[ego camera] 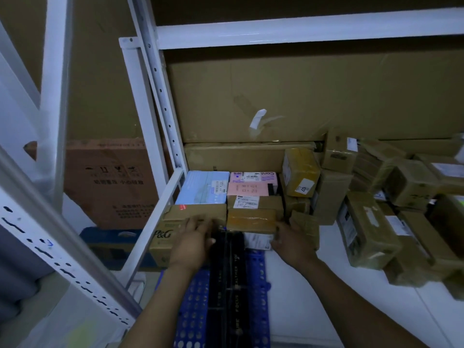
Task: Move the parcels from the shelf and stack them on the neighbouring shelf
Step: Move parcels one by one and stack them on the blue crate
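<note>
Parcels fill the left corner of the white shelf (301, 272): a light blue box (200, 189), pink boxes (251, 184), a labelled brown box (258, 202) and a tape-wrapped brown parcel (251, 219) in front. My right hand (291, 244) grips the right end of that taped parcel, fingers at its corner, thumb near a white-labelled parcel (258, 241) below. My left hand (193, 242) lies with blurred, stretched fingers on the brown P&G carton (165, 234), its thumb beside a long black parcel (226, 259) that lies between my hands.
A loose pile of brown taped parcels (376, 209) covers the right of the shelf. Large cardboard sheets (301, 96) line the back. White uprights (155, 96) stand left, with a big brown carton (110, 184) behind them. Blue perforated crates (193, 310) sit under the black parcel.
</note>
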